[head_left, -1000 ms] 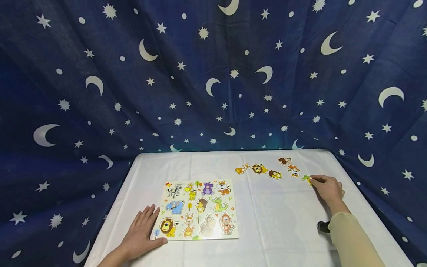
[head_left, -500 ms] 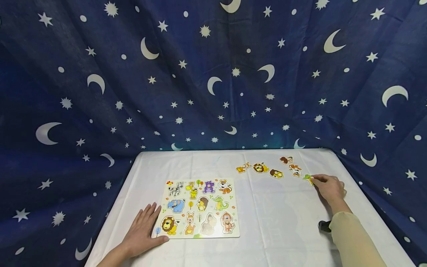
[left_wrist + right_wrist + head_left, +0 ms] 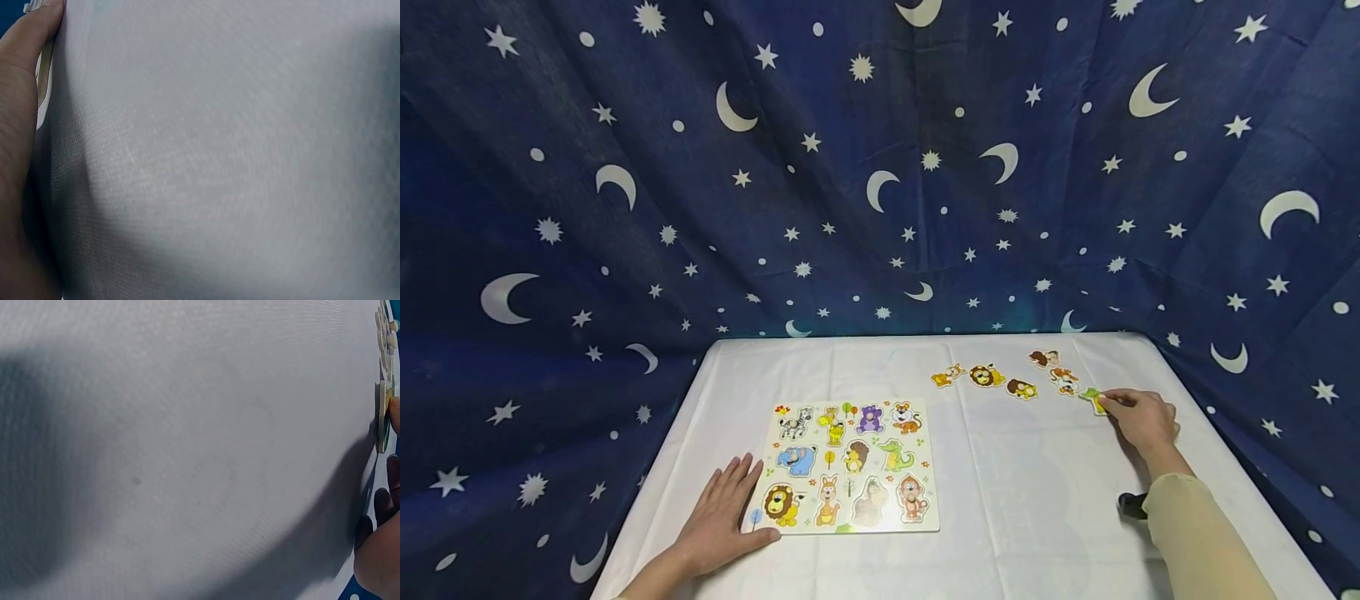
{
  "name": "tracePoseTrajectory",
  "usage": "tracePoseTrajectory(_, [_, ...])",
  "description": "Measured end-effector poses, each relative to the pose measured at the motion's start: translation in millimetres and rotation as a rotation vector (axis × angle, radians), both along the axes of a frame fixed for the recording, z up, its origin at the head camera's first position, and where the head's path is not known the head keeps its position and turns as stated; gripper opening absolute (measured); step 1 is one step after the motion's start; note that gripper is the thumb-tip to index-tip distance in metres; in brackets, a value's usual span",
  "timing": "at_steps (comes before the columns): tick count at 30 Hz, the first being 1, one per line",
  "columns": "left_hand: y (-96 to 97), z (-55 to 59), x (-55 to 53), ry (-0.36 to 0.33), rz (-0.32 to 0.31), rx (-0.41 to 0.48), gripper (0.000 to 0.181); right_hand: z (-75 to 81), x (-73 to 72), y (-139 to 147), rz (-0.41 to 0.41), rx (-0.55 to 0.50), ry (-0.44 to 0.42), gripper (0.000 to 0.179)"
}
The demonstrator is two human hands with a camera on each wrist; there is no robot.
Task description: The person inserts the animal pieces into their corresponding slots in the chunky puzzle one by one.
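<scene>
In the head view, a puzzle board (image 3: 817, 461) with animal pictures lies on the white-covered table. My left hand (image 3: 718, 518) rests flat at its left edge, fingers straight and spread, the thumb along the lower left corner. At the far right, my right hand (image 3: 1142, 419) pinches a green and yellow crocodile puzzle piece (image 3: 1092, 402) between thumb and fingertips, low over the cloth. The right wrist view catches this piece (image 3: 382, 419) edge-on beside a fingertip. In the left wrist view only part of the left hand (image 3: 19, 94) shows, next to the board's edge.
Left of the crocodile lie loose pieces: a kangaroo (image 3: 947, 377), a lion (image 3: 987, 376), a hedgehog (image 3: 1022, 389), a brown one (image 3: 1043, 358) and a tiger (image 3: 1063, 382). A black strap (image 3: 1132, 506) sits at the right wrist. A starry blue curtain (image 3: 880, 208) hangs behind the table.
The right hand keeps its pinch on the crocodile piece, which has turned or shifted very slightly. The left hand stays on the board. The whole head view has drifted a little.
</scene>
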State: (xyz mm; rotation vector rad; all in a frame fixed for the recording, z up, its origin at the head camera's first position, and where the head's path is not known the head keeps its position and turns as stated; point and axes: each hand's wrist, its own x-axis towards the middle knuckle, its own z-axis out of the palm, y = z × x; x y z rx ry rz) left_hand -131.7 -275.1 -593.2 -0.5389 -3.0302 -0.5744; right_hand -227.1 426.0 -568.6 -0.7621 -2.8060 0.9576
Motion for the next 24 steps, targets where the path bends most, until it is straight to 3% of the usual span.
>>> tracePoseTrajectory(10, [-1.0,-3.1,0.7,0.067,-0.012,-0.016,0.110,7.0,0.5,-5.8,-0.006,-0.001,0.058,0.042])
tracePoseTrajectory(18, [-1.1,-2.6,-0.3,0.011,0.004,-0.014,0.112,14.4,-6.4,-27.6,0.018,-0.025,0.116,0.044])
tracePoseTrajectory(24, [-1.0,-1.5,0.2,0.018,-0.002,-0.009,0.111,22.1,-7.0,-56.6,0.095,-0.029,0.206,0.040])
